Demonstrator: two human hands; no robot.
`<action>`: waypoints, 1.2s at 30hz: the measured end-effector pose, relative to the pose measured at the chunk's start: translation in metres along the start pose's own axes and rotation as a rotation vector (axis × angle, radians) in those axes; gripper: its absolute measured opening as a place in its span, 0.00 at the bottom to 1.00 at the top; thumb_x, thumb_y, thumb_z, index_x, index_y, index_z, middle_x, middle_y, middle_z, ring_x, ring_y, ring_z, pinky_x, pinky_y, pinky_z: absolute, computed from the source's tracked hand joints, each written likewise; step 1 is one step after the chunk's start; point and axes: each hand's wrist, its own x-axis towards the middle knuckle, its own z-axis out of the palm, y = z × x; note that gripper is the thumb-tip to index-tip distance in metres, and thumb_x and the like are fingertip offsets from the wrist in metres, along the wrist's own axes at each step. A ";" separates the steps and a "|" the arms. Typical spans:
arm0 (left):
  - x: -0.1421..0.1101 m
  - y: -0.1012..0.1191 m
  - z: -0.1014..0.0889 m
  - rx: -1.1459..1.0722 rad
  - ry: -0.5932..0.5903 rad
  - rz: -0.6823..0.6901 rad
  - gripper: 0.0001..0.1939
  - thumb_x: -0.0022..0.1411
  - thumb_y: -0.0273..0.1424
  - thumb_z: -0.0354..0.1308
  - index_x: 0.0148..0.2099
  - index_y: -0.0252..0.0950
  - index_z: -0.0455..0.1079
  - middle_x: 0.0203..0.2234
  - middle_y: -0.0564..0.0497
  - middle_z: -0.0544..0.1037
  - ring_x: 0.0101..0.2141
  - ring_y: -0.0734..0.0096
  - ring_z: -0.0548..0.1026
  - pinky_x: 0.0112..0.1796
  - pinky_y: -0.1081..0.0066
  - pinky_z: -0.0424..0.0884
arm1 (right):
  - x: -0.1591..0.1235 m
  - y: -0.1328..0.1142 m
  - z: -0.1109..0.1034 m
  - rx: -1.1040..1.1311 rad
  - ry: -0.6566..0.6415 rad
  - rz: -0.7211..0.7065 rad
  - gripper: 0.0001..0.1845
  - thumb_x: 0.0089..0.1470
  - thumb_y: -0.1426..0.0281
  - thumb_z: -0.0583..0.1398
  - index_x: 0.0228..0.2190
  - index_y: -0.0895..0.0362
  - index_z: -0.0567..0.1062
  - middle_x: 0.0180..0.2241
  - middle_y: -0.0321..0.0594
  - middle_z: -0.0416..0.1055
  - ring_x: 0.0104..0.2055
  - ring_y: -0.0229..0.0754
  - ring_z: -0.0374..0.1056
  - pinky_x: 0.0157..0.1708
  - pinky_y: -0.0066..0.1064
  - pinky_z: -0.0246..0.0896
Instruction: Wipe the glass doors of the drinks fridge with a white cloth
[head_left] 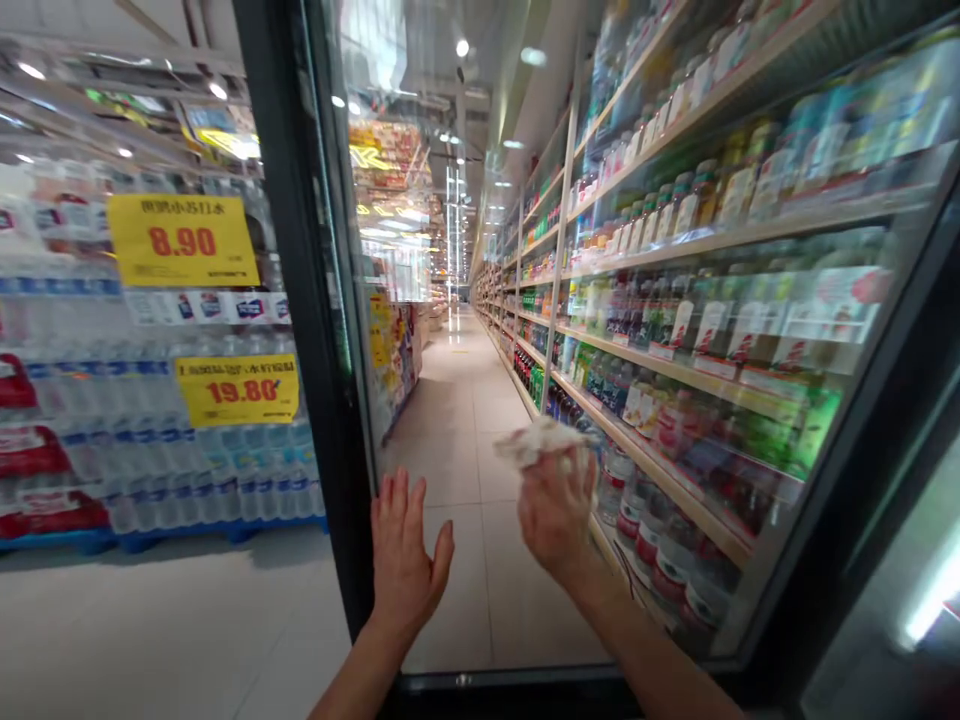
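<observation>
A tall glass door (450,420) with a black frame (319,300) stands in front of me. My left hand (405,550) lies flat towards the glass, fingers stretched, close to the left frame edge; nothing is in it. Higher and to the right, my right hand (555,510) is closed round a crumpled white cloth (546,440), held up at the pane. Part of the cloth bulges out above the fingers, slightly blurred. The palm side of the right hand is hidden.
Bottled water is stacked on blue pallets (247,528) at left, with yellow price signs (184,240) on it. Shelves of bottled drinks (675,370) and a long tiled aisle (450,440) show in the glass. A metal lock (464,680) sits on the bottom frame.
</observation>
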 end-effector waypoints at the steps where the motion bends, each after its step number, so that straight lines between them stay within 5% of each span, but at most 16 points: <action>1: 0.000 -0.002 0.000 -0.003 0.002 -0.001 0.38 0.56 0.28 0.53 0.64 0.37 0.38 0.62 0.41 0.45 0.62 0.54 0.43 0.56 0.48 0.49 | 0.001 -0.010 0.002 0.045 -0.031 -0.100 0.17 0.51 0.70 0.53 0.43 0.51 0.72 0.48 0.41 0.67 0.60 0.50 0.49 0.59 0.51 0.39; 3: 0.001 -0.005 -0.001 -0.008 -0.001 -0.002 0.38 0.56 0.28 0.53 0.64 0.37 0.38 0.62 0.41 0.45 0.62 0.53 0.44 0.56 0.48 0.49 | 0.004 -0.006 0.003 0.050 -0.028 -0.141 0.16 0.51 0.70 0.53 0.42 0.49 0.73 0.47 0.39 0.68 0.59 0.48 0.51 0.59 0.51 0.38; 8: -0.001 -0.009 0.002 -0.024 -0.014 0.006 0.39 0.55 0.28 0.55 0.64 0.38 0.38 0.62 0.41 0.46 0.61 0.52 0.45 0.56 0.47 0.49 | 0.006 0.055 -0.010 -0.170 0.212 0.389 0.24 0.54 0.71 0.49 0.54 0.57 0.62 0.59 0.53 0.50 0.62 0.58 0.43 0.55 0.59 0.44; 10: -0.003 -0.006 0.000 -0.026 -0.002 -0.004 0.39 0.55 0.29 0.55 0.64 0.38 0.39 0.62 0.41 0.45 0.61 0.52 0.44 0.56 0.47 0.49 | 0.008 0.062 -0.014 -0.148 0.163 0.340 0.25 0.54 0.71 0.49 0.55 0.56 0.61 0.59 0.51 0.50 0.62 0.57 0.43 0.55 0.57 0.44; 13: 0.011 0.002 -0.007 -0.057 0.031 0.005 0.38 0.55 0.29 0.53 0.64 0.37 0.39 0.62 0.42 0.46 0.61 0.54 0.45 0.57 0.48 0.47 | 0.030 0.065 -0.018 -0.088 0.037 0.074 0.23 0.53 0.71 0.51 0.52 0.50 0.65 0.56 0.44 0.57 0.62 0.54 0.44 0.57 0.55 0.43; 18: 0.121 0.014 -0.027 -0.059 0.149 0.108 0.36 0.57 0.33 0.51 0.64 0.37 0.40 0.62 0.43 0.47 0.61 0.56 0.46 0.58 0.52 0.47 | 0.115 0.064 -0.024 -0.160 0.189 0.278 0.23 0.55 0.71 0.48 0.52 0.55 0.64 0.59 0.48 0.52 0.62 0.55 0.41 0.56 0.55 0.43; 22: 0.212 0.014 -0.034 0.077 0.184 0.126 0.33 0.59 0.38 0.47 0.64 0.37 0.42 0.62 0.42 0.49 0.61 0.57 0.46 0.57 0.52 0.45 | 0.169 0.039 -0.021 -0.059 0.070 -0.139 0.21 0.54 0.69 0.51 0.50 0.50 0.67 0.56 0.37 0.59 0.62 0.50 0.42 0.59 0.51 0.37; 24: 0.227 0.012 -0.030 0.119 0.215 0.147 0.33 0.59 0.39 0.47 0.63 0.37 0.42 0.62 0.42 0.48 0.61 0.56 0.45 0.57 0.52 0.44 | 0.194 0.045 -0.024 -0.063 0.058 -0.214 0.21 0.54 0.69 0.51 0.51 0.47 0.66 0.56 0.35 0.60 0.62 0.49 0.43 0.59 0.51 0.37; 28: 0.227 0.007 -0.020 0.147 0.277 0.205 0.34 0.58 0.38 0.48 0.64 0.38 0.42 0.62 0.43 0.48 0.61 0.56 0.46 0.57 0.54 0.44 | 0.249 0.088 -0.038 -0.186 0.178 0.137 0.24 0.55 0.70 0.49 0.55 0.51 0.61 0.59 0.43 0.52 0.61 0.54 0.44 0.55 0.56 0.42; 30: 0.240 0.006 -0.023 0.143 0.280 0.213 0.33 0.58 0.39 0.48 0.63 0.38 0.43 0.62 0.44 0.49 0.61 0.57 0.47 0.57 0.55 0.45 | 0.267 0.094 -0.038 -0.203 0.221 0.198 0.25 0.55 0.69 0.50 0.55 0.51 0.60 0.60 0.44 0.51 0.62 0.56 0.43 0.55 0.57 0.42; 36: 0.351 0.001 -0.048 0.153 0.195 0.142 0.36 0.60 0.49 0.40 0.63 0.31 0.43 0.62 0.39 0.44 0.62 0.53 0.41 0.56 0.50 0.41 | 0.313 0.066 -0.019 -0.166 0.173 -0.152 0.22 0.56 0.66 0.52 0.53 0.47 0.62 0.60 0.35 0.51 0.63 0.50 0.41 0.57 0.54 0.40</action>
